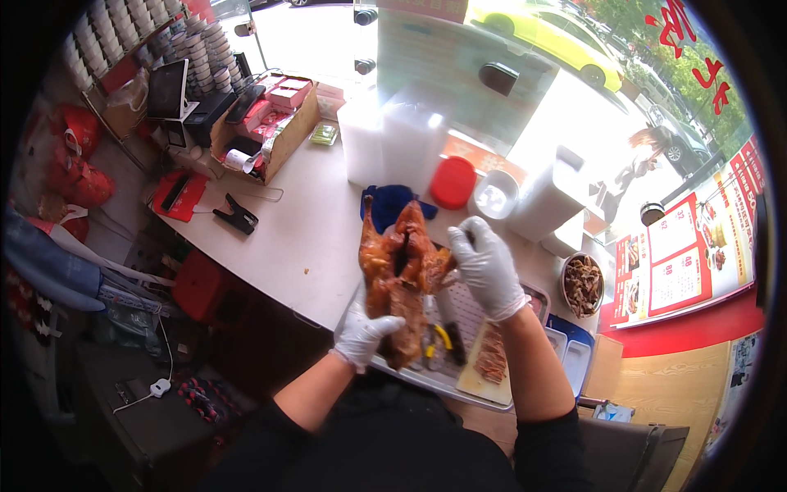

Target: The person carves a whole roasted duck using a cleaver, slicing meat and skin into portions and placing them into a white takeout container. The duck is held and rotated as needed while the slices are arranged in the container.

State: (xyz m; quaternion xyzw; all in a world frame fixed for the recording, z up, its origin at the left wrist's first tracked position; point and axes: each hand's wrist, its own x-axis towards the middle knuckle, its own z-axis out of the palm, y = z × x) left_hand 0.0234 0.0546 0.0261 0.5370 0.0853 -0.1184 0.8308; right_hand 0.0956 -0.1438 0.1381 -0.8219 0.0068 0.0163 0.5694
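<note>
A browned roast duck (396,270), partly carved with its cavity open, is held up over a metal tray (507,404). My left hand (369,332), in a clear plastic glove, holds its lower left side, thumb on the carved meat. My right hand (489,264), gloved too, has its fingers curled at the duck's right side, by a wing; whether they grip it is hidden. Below, on the tray, lie a dark-bladed tool (454,341), a yellow-handled tool (439,338) partly covered by the duck, and a white cutting board (473,378) with sliced meat (492,357).
Beyond the duck are a blue cloth (390,203), a red lid (454,182) and a white tub (494,195). A bowl of meat pieces (582,286) stands at the right, a cardboard box (292,144) and black clip (235,214) at the left. A person (636,166) is outside the window.
</note>
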